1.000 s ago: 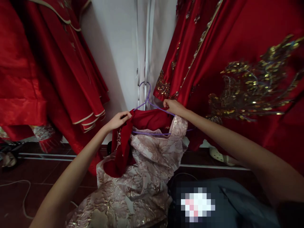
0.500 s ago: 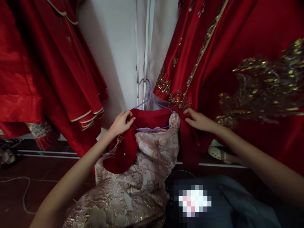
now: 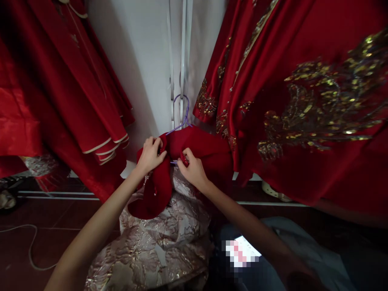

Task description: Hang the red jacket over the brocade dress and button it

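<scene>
A red garment (image 3: pixel 200 139), perhaps a short jacket or cape, lies over a purple hanger (image 3: pixel 186 117) and over a pale pink brocade dress (image 3: pixel 163 242) with a metallic pattern. My left hand (image 3: pixel 152 153) grips the red garment's left front edge near the neckline, its fingers curled into the cloth. Opposite it, my right hand (image 3: pixel 191 169) pinches the right front edge, close to the middle. Between the hands a small stretch of the hanger's bar shows. The red front panel (image 3: pixel 160 198) under my left hand carries a small beaded trim.
Red garments (image 3: pixel 100 101) hang on the left, and a red gown (image 3: pixel 303 101) with gold sequins hangs on the right. White poles (image 3: pixel 183 60) stand against the wall. Low down, a lit screen (image 3: pixel 247 246) rests by dark blue cloth. A cable (image 3: pixel 32 250) lies on the floor.
My right hand has moved left from the right shoulder to the middle, drawing the red cloth across the dress's right shoulder. My left hand keeps its hold.
</scene>
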A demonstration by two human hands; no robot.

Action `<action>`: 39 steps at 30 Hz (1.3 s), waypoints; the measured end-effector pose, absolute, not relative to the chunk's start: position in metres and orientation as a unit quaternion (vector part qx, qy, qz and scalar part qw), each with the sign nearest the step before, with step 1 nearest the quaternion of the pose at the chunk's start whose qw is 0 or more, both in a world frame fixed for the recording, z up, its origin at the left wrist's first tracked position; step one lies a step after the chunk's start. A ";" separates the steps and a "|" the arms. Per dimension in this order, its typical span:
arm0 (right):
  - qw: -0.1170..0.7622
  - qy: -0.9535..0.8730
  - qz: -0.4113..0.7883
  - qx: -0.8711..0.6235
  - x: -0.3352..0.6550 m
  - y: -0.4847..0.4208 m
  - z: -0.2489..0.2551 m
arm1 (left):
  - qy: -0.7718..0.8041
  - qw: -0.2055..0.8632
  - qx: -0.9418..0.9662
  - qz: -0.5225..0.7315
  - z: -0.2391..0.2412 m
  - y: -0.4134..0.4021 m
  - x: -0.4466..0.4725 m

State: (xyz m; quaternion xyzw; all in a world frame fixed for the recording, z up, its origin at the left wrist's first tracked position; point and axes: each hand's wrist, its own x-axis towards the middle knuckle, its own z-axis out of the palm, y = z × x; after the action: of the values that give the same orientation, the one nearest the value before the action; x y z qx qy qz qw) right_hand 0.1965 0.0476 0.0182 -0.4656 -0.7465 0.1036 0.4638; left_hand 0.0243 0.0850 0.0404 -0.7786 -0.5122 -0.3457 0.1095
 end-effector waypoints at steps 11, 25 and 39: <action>0.516 -0.738 0.194 -0.389 0.223 0.055 -0.002 | -0.478 -0.121 -0.732 -0.469 0.006 0.055 0.053; 0.500 -0.729 0.359 -0.300 0.234 0.049 -0.013 | -0.370 -0.394 -0.605 -0.585 -0.020 0.052 0.070; 0.524 -0.703 0.285 -0.388 0.228 0.048 -0.007 | -0.405 -0.167 -0.769 -0.466 -0.009 0.047 0.057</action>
State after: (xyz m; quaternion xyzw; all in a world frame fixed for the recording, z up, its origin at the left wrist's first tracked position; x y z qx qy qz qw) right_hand 0.2278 0.0483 -0.0071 -0.3878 -0.7027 0.2848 0.5241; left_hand 0.0568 0.0467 -0.0085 -0.7692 -0.4047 -0.4656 -0.1667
